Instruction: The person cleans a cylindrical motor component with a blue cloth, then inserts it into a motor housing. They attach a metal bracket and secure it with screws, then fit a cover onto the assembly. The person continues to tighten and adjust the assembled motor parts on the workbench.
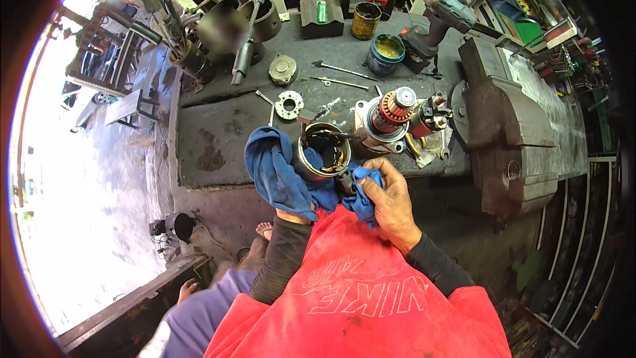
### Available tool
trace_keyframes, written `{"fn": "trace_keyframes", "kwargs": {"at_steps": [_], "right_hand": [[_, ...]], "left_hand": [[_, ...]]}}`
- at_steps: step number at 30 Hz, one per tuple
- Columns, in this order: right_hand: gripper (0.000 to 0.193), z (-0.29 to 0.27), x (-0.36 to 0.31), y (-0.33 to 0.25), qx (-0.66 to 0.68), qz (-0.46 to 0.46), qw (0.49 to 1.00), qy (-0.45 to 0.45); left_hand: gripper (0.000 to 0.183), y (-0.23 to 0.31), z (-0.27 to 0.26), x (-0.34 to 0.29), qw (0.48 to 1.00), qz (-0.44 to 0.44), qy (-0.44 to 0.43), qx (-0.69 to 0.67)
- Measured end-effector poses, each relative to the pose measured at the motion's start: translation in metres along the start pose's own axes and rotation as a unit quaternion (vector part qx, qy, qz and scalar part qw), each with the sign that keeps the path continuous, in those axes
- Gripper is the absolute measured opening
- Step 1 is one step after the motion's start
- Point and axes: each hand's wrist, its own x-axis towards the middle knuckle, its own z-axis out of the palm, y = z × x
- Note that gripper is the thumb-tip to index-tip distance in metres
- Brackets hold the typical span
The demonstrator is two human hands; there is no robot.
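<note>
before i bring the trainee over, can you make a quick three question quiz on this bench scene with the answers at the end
1. Multiple choice: what does the right hand pinch?
a) a wrench
b) blue cloth
c) a paint brush

2. True or false: the copper-wound armature stands to the right of the open metal cylinder.

3. Fill in the blank: the open can of yellowish paste, near the cordless tool, is ____ on the outside.

Key: 1 b; 2 true; 3 blue.
</note>
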Motion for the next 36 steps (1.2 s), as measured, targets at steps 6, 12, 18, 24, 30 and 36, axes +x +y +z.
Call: {"fn": "trace_keyframes", "kwargs": {"at_steps": [6,12,18,24,30,36], "right_hand": [[0.023,0.004,-0.008,-0.008,-0.042,-0.064,0.997,-0.023],[0.026,0.002,-0.008,-0.003,-0.101,-0.105,0.988,-0.041],[0.019,0.002,-0.004,0.005,-0.012,-0.057,0.998,-0.011],[0.018,-0.022,-0.007,-0.004,0.152,-0.041,0.985,0.065],[0.023,-0.016,-0.027,0.007,0.002,-0.081,0.996,-0.040],[0.032,0.000,-0.014,0.009,-0.238,-0.155,0.957,-0.063]], "left_hand": [[0.055,-0.002,-0.001,0.002,1.000,0.005,0.011,0.013],[0.054,-0.002,-0.007,0.001,1.000,0.008,0.016,0.022],[0.053,-0.004,-0.011,-0.003,0.999,0.010,0.022,0.027],[0.052,-0.006,-0.019,-0.004,0.999,0.011,0.024,0.029],[0.051,-0.004,-0.023,-0.005,0.999,0.019,0.020,0.028],[0.050,-0.003,-0.016,-0.008,1.000,0.018,0.009,0.017]]}}
